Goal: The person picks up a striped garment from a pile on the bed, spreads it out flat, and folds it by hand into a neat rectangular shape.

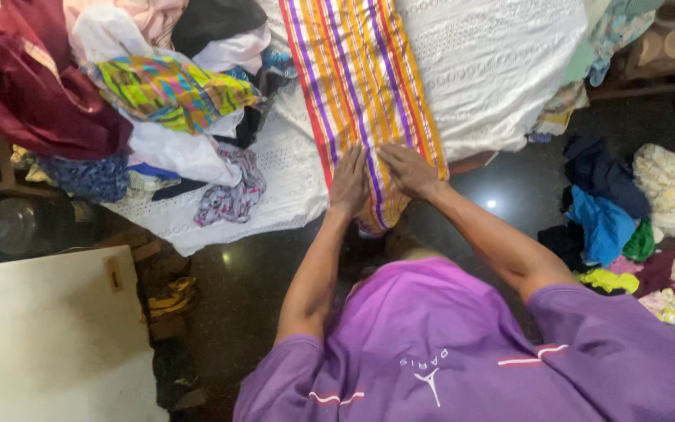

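A long folded striped cloth (361, 86), orange and yellow with purple, red and white lines, lies flat on the white eyelet sheet (494, 62), running lengthwise across it. Its near end hangs just past the sheet's edge, with both hands pressed flat on that end, side by side

head view (close), straight down

Striped cloth (361, 94) runs past the top edge.

A home laundry corner is suggested: clothes are heaped around a white-covered table (501, 70) (floor included).
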